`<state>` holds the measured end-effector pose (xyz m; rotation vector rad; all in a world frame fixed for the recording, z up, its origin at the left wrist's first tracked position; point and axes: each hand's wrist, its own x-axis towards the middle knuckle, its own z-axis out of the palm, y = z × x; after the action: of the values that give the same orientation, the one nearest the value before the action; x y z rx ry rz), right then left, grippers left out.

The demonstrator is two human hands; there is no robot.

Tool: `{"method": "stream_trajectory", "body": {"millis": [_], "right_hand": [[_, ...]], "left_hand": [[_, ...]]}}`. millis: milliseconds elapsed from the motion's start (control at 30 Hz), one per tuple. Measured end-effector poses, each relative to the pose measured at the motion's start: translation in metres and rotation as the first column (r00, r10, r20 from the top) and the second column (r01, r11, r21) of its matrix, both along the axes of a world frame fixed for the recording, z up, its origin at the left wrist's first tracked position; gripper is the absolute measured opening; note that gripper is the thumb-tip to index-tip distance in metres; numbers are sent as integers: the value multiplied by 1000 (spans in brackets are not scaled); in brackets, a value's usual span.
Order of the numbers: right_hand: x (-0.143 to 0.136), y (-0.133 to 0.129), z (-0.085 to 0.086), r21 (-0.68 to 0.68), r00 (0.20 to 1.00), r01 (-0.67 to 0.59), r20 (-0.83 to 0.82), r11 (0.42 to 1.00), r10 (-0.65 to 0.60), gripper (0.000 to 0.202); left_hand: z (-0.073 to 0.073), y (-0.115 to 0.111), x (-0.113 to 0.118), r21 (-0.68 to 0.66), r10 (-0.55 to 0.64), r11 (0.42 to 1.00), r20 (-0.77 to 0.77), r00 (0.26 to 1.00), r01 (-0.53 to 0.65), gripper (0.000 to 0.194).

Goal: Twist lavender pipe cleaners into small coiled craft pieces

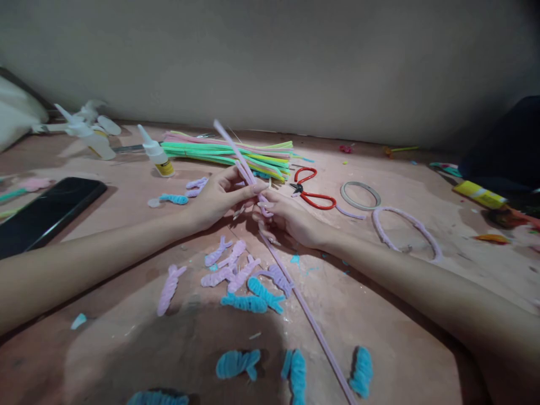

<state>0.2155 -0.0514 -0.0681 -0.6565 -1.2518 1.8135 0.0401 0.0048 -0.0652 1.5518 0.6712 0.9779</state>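
Note:
Over the middle of the table, a lilac pipe cleaner is pinched between my two hands. My left hand grips it near the folded part, where strands point up and away. Close beside it, my right hand holds the bent loop between thumb and fingers. The long tail slants down toward the front edge. Below my hands lie several coiled lilac pieces and coiled blue pieces, each with forked ends. Some of my fingertips are hidden behind the strands.
A bundle of green, yellow and pink pipe cleaners lies behind my hands. Red-handled scissors, a roll of tape and a lilac-wrapped hoop are at right. Glue bottles and a black phone are at left.

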Motion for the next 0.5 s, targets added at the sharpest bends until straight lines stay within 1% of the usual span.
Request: {"method": "stream_trajectory", "body": {"millis": [67, 133, 200, 267, 333, 500], "right_hand": [[-1, 0, -1, 36, 998, 21, 65, 999, -23, 18], [0, 0, -2, 81, 990, 5, 138, 997, -17, 28], [1, 1, -1, 129, 985, 2, 172, 992, -25, 35], [2, 1, -1, 153, 983, 7, 180, 988, -35, 37], [2, 1, 0, 146, 983, 16, 180, 989, -42, 34], [0, 4, 1, 119, 985, 77, 144, 990, -94, 24]], "left_hand": [[-1, -1, 1, -19, -1, 1000, 15, 1000, 2, 39], [-1, -3, 1, -43, -16, 999, 39, 999, 18, 38], [0, -5, 2, -63, -29, 998, 58, 998, 32, 35], [1, -6, 1, -63, -17, 998, 50, 999, 20, 32], [3, -7, 0, -23, 18, 1000, 20, 1000, -18, 31], [7, -7, 0, 171, 92, 982, -31, 995, -85, 32]]}}
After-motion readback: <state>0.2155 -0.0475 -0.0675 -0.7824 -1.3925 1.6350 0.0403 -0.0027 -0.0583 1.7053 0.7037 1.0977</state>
